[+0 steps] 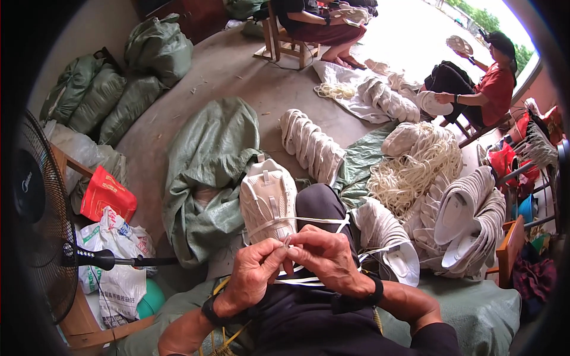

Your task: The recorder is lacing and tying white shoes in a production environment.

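Observation:
A cream shoe upper point(267, 190) lies toe away on my lap, beside my dark-clad knee. A flat white shoelace point(320, 220) runs across it, and loose lengths trail to the right and below my hands. Just in front of the shoe, my left hand point(256, 274) is closed, pinching the lace between thumb and forefinger. My right hand point(326, 261) meets it fingertip to fingertip, also closed on the lace. The exact spot gripped is small and partly covered by the fingers. Both wrists wear dark bands.
Right of my knee lie stacked shoe uppers point(463, 207) and a heap of cream laces point(415, 172). A green woven sack point(208, 160) slumps ahead to the left. A black fan point(41, 202) stands at far left. Two people sit farther off, handling shoe uppers.

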### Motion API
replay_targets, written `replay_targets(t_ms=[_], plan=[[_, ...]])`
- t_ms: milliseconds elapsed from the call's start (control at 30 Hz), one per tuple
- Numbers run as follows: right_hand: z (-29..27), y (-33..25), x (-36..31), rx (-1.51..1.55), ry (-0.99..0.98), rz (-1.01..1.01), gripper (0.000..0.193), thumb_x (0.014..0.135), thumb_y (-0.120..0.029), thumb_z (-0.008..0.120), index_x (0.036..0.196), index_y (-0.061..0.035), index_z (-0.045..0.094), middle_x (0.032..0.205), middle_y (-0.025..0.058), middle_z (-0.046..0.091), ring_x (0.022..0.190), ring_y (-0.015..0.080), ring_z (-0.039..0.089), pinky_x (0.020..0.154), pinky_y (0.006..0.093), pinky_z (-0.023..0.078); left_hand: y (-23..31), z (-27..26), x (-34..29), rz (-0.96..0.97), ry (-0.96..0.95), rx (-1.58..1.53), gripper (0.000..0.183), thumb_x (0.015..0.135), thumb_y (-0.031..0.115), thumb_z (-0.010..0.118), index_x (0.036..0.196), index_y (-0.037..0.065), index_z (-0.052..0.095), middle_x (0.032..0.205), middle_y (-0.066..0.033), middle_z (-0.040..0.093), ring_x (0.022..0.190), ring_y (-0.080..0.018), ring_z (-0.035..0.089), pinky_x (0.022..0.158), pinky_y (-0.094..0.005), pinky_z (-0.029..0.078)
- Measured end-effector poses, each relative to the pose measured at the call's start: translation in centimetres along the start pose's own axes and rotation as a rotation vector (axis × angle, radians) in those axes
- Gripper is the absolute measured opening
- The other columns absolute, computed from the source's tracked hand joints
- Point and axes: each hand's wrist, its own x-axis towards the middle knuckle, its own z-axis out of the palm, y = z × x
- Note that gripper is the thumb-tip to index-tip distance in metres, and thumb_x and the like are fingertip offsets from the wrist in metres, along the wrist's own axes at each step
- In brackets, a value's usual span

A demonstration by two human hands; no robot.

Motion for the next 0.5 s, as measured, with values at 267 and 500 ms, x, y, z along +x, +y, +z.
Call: replay_targets(t_ms=[267,500], plan=[[0.3,-0.4,-0.2,0.205,-0.005,-0.116,0.018,0.095,-0.005,0.068,0.108,0.008,0.067,0.091,0.009,0.063,0.073,0.0159,0.067,0.062,0.0279,0.053,0.3,-0.2,-0.3,0.002,-0.069,0.08,0.025,0.105,0.018,0.054,0.117,0.001,0.069,0.076,-0.0009,0.067,0.059,-0.0034,0.05,0.052,-0.0204,0.04],[0.4,-1.2,-0.3,0.249,-0.012,-0.052,0.016,0.096,-0.005,0.067,0.102,0.0097,0.066,0.091,0.0103,0.063,0.073,0.0189,0.07,0.061,0.0283,0.054,0.7,-0.5,-0.4,0.001,-0.12,0.145,0.028,0.105,0.019,0.054,0.122,0.001,0.068,0.076,-0.0008,0.068,0.06,-0.0045,0.05,0.054,-0.0214,0.042]])
